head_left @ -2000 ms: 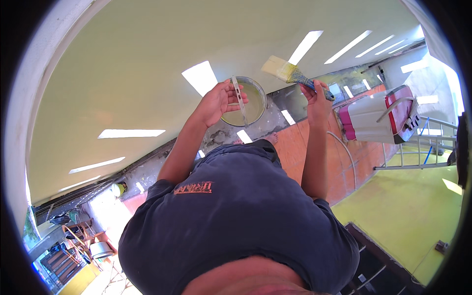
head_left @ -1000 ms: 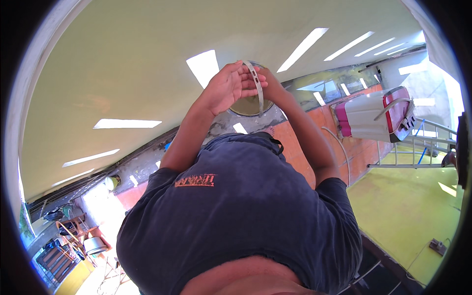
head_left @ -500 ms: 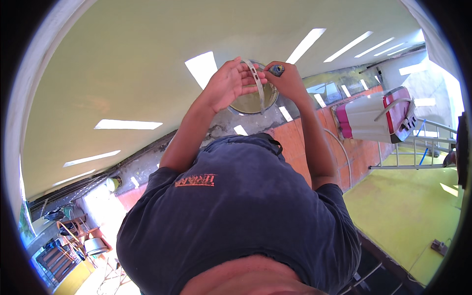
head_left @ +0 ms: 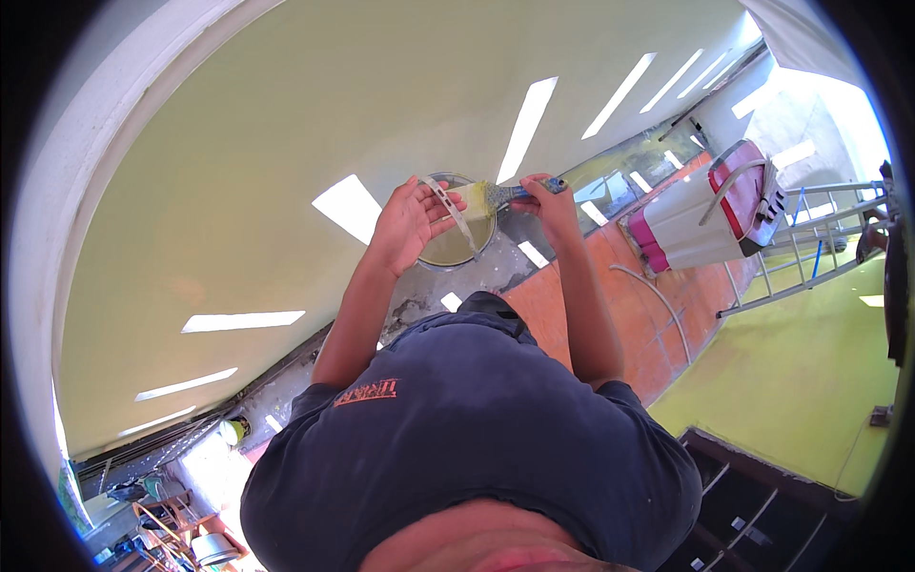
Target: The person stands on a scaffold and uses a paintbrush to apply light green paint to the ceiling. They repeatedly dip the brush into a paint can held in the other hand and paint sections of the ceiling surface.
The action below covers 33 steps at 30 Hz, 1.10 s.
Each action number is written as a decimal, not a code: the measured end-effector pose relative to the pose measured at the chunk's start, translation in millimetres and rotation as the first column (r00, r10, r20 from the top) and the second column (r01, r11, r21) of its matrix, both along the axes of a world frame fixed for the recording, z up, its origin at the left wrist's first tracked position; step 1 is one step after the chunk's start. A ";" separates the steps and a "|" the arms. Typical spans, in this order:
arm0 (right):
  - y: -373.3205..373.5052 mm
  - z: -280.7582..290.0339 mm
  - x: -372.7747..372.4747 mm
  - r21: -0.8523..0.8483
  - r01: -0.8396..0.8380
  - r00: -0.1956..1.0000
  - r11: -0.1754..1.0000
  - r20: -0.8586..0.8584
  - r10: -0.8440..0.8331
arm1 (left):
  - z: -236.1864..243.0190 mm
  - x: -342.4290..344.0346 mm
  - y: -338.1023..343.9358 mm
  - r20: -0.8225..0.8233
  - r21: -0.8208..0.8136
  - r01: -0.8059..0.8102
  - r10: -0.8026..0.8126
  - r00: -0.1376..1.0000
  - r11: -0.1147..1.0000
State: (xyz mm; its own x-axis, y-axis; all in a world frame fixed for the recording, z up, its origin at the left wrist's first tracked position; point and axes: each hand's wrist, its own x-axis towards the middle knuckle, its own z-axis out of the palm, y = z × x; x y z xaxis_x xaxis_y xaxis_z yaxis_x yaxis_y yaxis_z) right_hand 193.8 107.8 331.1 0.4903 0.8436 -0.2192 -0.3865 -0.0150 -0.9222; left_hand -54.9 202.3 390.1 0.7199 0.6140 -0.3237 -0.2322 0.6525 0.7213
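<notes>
At 12 o'clock, the right hand (head_left: 545, 201) grips a paintbrush (head_left: 492, 197), bristles toward 9, over a bucket (head_left: 446, 266); the left hand (head_left: 405, 225) holds a pale slotted strip (head_left: 454, 210). The wall (head_left: 248, 191) at 11 appears largely coated; what is left is unclear.

This looks like a narrow, sunlit passage or patio of a home, with bars of daylight across a long pale green wall (head_left: 238, 210) and an orange tiled floor (head_left: 640, 310). An apparent white-and-pink washing machine (head_left: 688, 217) stands near a metal ladder (head_left: 799, 255), while a loaded paintbrush (head_left: 502, 194) and bucket (head_left: 446, 264) suggest painting work.
</notes>
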 end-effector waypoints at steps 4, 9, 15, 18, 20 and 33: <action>-13.2 -1.2 43.7 0.115 0.187 0.956 0.976 -0.251 -0.153 | -11.8 13.8 -4.2 -0.005 -0.003 -0.054 0.054 0.999 0.999; 19.8 11.6 82.4 0.330 0.448 0.884 0.831 -0.300 -0.358 | -25.8 28.0 -10.3 -0.069 -0.004 -0.113 0.112 0.991 0.994; 86.1 100.0 112.3 0.474 0.636 0.767 0.609 -0.301 -0.566 | -29.3 35.9 -20.2 -0.101 -0.039 -0.193 0.188 0.977 0.980; 108.2 153.0 113.1 0.587 0.644 0.747 0.491 -0.346 -0.568 | -29.7 41.3 -24.1 -0.111 -0.046 -0.237 0.231 0.967 0.970; 117.9 172.9 107.7 0.655 0.600 0.778 0.459 -0.345 -0.525 | -31.6 43.6 -27.4 -0.111 -0.056 -0.262 0.255 0.961 0.963; 124.5 181.0 73.5 0.612 0.659 0.738 0.437 -0.416 -0.531 | -37.8 45.5 -35.0 -0.117 -0.066 -0.294 0.285 0.951 0.954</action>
State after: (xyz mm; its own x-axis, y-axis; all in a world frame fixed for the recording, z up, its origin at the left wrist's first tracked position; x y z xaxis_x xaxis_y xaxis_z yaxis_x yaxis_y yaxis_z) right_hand 267.2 232.4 512.1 0.9493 0.2674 0.1651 -0.1631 0.8683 -0.4684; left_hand -9.4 167.3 352.3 0.4744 0.7592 -0.4456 -0.3457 0.6262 0.6988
